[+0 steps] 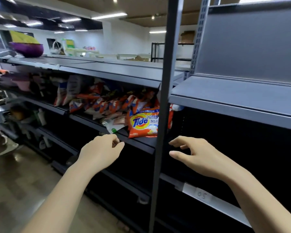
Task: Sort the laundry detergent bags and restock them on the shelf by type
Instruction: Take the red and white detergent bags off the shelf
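Two hands, both free, nothing held. Shelf (138, 145) with the detergent runs just above and beyond the fingertips; its front edge sits right at the left hand's knuckles. Heap of orange bags (107, 102) lies up and to the left of both hands, tumbled, types mixed in. Tide bag (144, 122) stands at the front, straight above the gap between the hands, nearest reach, partly hidden by the upright post (160, 148). White pouch (113, 126) lies just left of it, directly above the left hand. Left hand (102, 151) has fingers loosely curled, empty. Right hand (197, 153) has fingers spread and bent, empty, right of the post. Best go: reach up, take the Tide bag by its bottom corners, lift clear of the post, don't drag the heap.
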A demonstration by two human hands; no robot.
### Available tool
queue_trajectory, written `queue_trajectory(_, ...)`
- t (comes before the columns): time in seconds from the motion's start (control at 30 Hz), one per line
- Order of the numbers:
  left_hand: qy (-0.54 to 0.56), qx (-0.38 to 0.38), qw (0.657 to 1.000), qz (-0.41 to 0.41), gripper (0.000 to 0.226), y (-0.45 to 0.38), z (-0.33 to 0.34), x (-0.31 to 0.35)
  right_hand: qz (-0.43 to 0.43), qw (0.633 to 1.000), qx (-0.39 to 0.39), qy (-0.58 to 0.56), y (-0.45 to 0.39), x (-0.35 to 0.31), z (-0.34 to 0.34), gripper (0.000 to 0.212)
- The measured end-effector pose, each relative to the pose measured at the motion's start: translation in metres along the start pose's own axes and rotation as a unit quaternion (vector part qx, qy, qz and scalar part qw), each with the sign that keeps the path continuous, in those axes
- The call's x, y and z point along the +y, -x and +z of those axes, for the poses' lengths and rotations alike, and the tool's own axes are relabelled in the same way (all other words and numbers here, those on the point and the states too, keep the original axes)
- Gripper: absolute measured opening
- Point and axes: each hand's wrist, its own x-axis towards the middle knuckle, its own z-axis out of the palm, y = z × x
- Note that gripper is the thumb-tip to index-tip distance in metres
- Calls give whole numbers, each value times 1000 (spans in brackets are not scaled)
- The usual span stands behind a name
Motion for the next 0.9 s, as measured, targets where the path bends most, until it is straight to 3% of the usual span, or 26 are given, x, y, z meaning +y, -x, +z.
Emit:
queue_trajectory(0.37,-17,51,998,-34,27,-77,-11,-93,-26,998,-59,-20,-122,-42,76,40)
queue_trajectory(0.9,-18,28,998,-62,30,-252,-33,-215,-2,995,-85,-57,-319,-89,128,36)
